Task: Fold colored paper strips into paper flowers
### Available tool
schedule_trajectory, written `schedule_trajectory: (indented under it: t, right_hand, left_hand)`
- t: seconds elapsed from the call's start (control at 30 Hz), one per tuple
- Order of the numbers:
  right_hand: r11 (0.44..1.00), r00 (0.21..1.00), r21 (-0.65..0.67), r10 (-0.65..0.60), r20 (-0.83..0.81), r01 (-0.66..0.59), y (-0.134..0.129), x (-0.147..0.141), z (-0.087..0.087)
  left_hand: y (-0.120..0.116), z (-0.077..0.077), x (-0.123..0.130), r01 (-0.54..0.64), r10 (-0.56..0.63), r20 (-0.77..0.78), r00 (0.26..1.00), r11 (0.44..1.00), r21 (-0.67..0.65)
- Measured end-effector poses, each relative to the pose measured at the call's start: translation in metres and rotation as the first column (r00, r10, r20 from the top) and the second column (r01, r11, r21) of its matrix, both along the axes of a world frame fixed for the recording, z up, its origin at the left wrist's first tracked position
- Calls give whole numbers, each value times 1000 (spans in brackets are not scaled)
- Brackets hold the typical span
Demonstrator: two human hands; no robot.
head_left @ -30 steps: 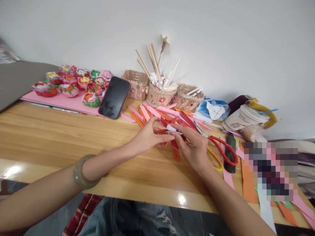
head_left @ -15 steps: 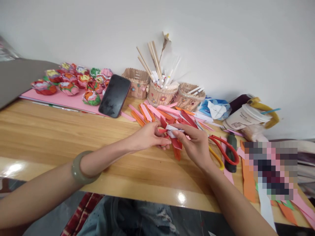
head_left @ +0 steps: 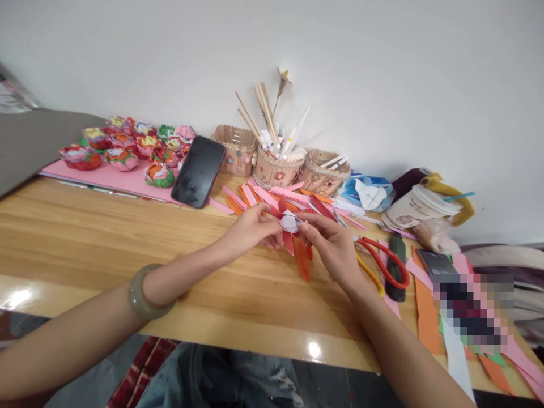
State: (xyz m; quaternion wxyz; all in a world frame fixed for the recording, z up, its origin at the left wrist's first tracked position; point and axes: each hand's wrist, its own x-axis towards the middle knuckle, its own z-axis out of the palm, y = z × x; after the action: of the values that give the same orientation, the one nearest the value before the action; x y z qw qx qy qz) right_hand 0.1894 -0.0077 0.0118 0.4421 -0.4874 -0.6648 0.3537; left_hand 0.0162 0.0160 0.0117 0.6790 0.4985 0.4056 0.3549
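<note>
Left hand pinches red-and-white folded paper from one side, right hand from other; opposed grip likely steadies light folds. Paper held above bench, near loose strips. Scissors beside right hand, presumably for easy reach.

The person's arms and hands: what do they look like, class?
The left forearm and right forearm show no sleeve. A thick, smooth, grey-green bangle circles the left one; the right one bears none. The left hand and right hand wear no gloves.
</note>
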Motion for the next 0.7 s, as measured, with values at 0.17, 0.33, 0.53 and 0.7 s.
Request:
schedule_trajectory:
  t: [0.17, 0.33, 0.53, 0.7]
  right_hand:
    - [960, 982, 237, -171, 75, 149, -8, -2, 1]
    - [946, 964, 319, -133, 229, 55, -11, -5, 2]
    - [989, 987, 117, -103, 125, 88, -7, -6, 1]
    - [976, 973, 178, -155, 169, 124, -5, -5, -1]
  left_hand:
    - [2, -6, -1, -117, 178, -145, 973, 930, 349]
    - [-3, -5, -4, -61, 323, -382, 866, 826, 560]
    - [-6, -4, -7, -3, 442, -414, 796, 686, 728]
    - [-4, -5, -9, 54, 407, -338, 849, 569, 821]
